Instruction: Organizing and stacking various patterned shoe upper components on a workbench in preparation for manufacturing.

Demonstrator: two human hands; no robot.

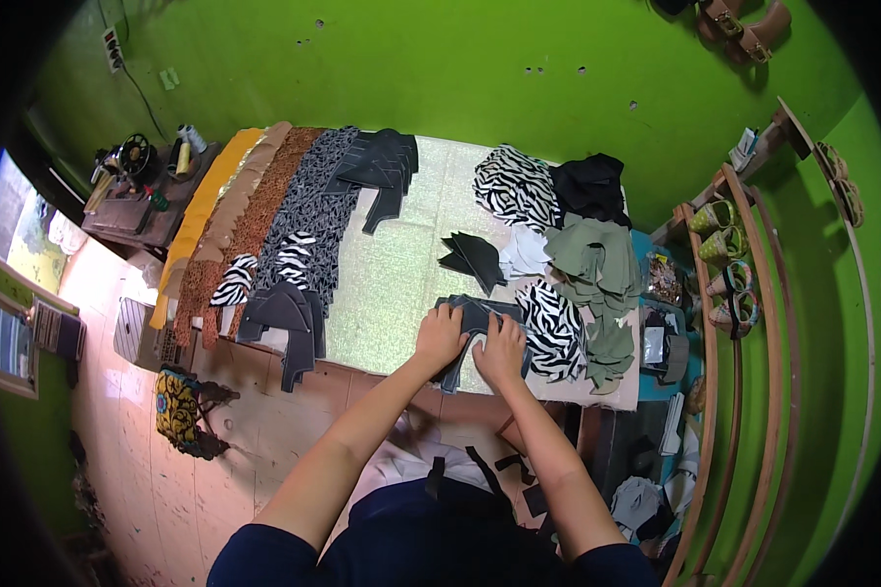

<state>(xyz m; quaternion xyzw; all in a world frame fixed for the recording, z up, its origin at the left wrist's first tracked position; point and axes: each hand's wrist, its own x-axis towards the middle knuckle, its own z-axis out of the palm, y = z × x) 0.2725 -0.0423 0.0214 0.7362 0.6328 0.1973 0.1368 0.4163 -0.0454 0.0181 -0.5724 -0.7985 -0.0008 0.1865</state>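
A small stack of dark grey cut material pieces (478, 311) lies at the near edge of the table, under both my hands. My left hand (442, 335) grips its left part, fingers bent over the top. On the right part rests my right hand (500, 352), its fingers closed together and the thumb toward the left hand. My palms cover much of the stack. Zebra-print pieces (552, 333) lie just right of my right hand. Beyond the stack are black pointed pieces (474, 260) and white pieces (525, 252).
Olive pieces (592, 256), more zebra-print cloth (514, 184) and black cloth (589, 188) sit on the table's right. Long patterned strips (308, 210) and dark grey pieces (286, 318) cover its left. A wooden rack (768, 293) with sandals (719, 233) stands at right.
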